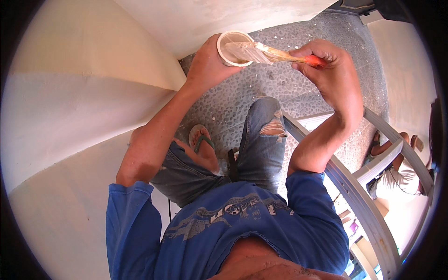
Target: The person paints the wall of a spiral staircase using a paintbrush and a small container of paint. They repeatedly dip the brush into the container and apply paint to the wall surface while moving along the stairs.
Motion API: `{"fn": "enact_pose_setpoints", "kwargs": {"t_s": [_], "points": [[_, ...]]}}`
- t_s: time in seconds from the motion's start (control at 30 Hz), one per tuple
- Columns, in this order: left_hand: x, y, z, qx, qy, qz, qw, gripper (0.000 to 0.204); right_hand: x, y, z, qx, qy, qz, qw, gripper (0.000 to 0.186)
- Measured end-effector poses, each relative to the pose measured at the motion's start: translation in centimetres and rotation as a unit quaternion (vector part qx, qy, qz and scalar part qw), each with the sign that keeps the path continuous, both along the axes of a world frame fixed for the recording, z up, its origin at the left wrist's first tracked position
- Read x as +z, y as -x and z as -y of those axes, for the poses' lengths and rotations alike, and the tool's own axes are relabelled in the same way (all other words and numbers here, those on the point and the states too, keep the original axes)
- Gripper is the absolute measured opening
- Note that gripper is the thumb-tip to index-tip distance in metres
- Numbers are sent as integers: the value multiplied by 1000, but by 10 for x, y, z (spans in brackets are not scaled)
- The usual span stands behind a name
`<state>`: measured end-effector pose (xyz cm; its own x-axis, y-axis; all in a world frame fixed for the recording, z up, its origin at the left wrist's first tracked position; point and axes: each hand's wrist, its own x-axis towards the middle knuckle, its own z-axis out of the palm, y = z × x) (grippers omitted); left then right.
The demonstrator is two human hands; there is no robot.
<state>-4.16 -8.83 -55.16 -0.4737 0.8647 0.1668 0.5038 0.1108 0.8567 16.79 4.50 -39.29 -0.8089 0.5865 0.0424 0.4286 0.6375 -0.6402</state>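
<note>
Out in front of me, my left hand (206, 64) is closed around the side of a small white tub (232, 64). Its mouth faces up, and pale paint coats the inside. My right hand (332, 70) pinches a paintbrush (280, 55) by its handle, which is red at the end. Whitish paint covers the bristles, which lie across the tub's mouth and right rim. Whether the bristle tips touch the paint inside I cannot tell.
A metal ladder (350, 182) stands close on my right. Beyond it another person (396, 184) in a light shirt is partly visible. Pale walls (60, 112) rise at left and ahead. Below lies a pebble-patterned floor (233, 100) with white specks.
</note>
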Motion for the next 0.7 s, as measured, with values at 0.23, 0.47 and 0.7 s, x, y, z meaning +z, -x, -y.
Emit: {"fn": "enact_pose_setpoints", "kwargs": {"t_s": [0.23,0.47,0.7], "points": [[4,1,-1,42,-33,23,998,73,-25,-18,2,-57,58,-65,995,16],[5,4,-3,92,-66,9,994,73,-69,-28,-1,-110,158,-181,964,19],[10,1,-2,97,-54,13,994,73,-91,-33,3,-131,179,-224,949,19]]}}
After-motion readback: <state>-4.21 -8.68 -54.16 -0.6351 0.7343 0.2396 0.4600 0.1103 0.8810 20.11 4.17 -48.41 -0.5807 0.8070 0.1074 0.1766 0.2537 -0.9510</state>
